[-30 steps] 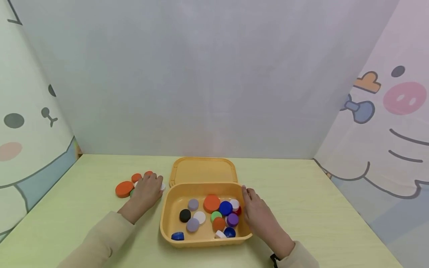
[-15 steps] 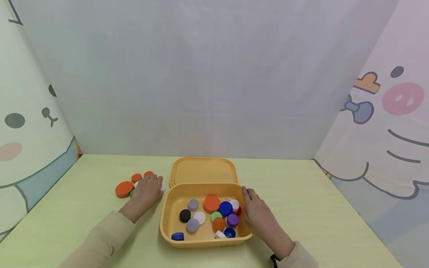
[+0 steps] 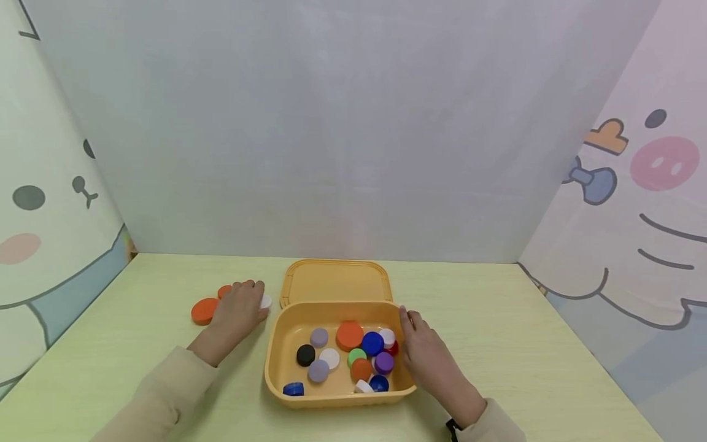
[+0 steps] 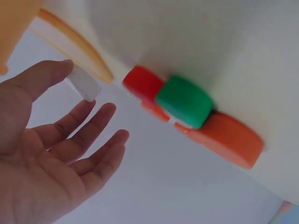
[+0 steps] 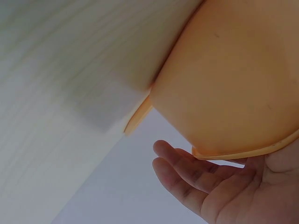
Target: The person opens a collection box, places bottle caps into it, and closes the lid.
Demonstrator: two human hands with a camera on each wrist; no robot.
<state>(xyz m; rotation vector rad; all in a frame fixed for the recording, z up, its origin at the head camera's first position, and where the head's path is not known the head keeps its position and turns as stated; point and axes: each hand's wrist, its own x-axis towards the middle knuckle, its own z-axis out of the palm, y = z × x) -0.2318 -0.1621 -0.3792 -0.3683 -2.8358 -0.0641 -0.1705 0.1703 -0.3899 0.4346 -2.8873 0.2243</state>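
holding mixed caps (image 3: 350, 336), the yellow box (image 3: 345, 403) stands before you in the head view, its lid (image 3: 336, 281) behind.

left wrist: your left hand (image 4: 51, 163) pinches a white cap (image 4: 84, 84) left of the box, other fingers spread, near a green cap (image 4: 184, 101).

right wrist: your right hand (image 5: 233, 191) rests at the box's rim, fingers loosely extended, thumb hidden.

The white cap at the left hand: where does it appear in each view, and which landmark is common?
Head: white cap left of centre, below the middle, in the left hand.
Left wrist: white cap in the upper left, pinched.
Right wrist: not in it.
Shared landmark: yellow box; low centre in head, top-left corner in left wrist, upper right in right wrist.
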